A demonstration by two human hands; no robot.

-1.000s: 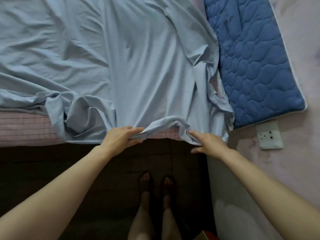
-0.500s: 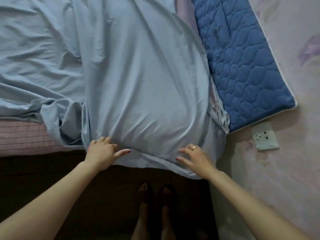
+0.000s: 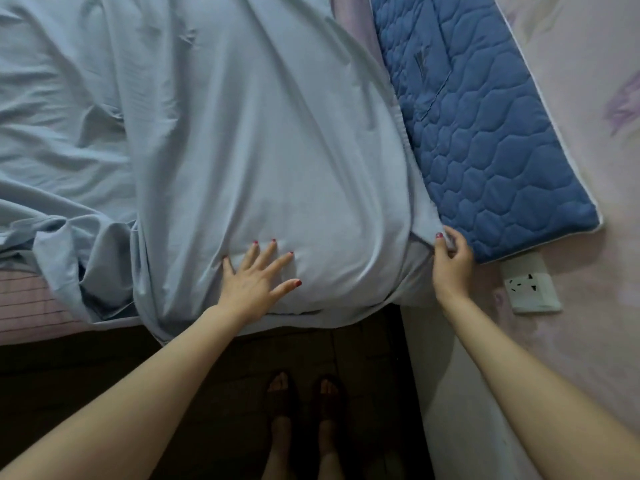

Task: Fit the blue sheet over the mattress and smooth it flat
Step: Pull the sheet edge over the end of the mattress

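The left hand [image 3: 254, 284] lay flat, fingers spread, pressing the blue sheet [image 3: 263, 150] onto the mattress [image 3: 31, 303]. The right hand [image 3: 450, 259] pinched the sheet's corner.

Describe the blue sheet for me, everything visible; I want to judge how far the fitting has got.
The blue sheet is pale blue, thin, soft-looking cloth. Near the corner it lies fairly smooth over the mattress; to the left it is creased and bunched, leaving pink striped mattress bare. The left hand presses flat on it with spread fingers; the right hand pinches its edge at the corner, beside a quilted dark blue pad.
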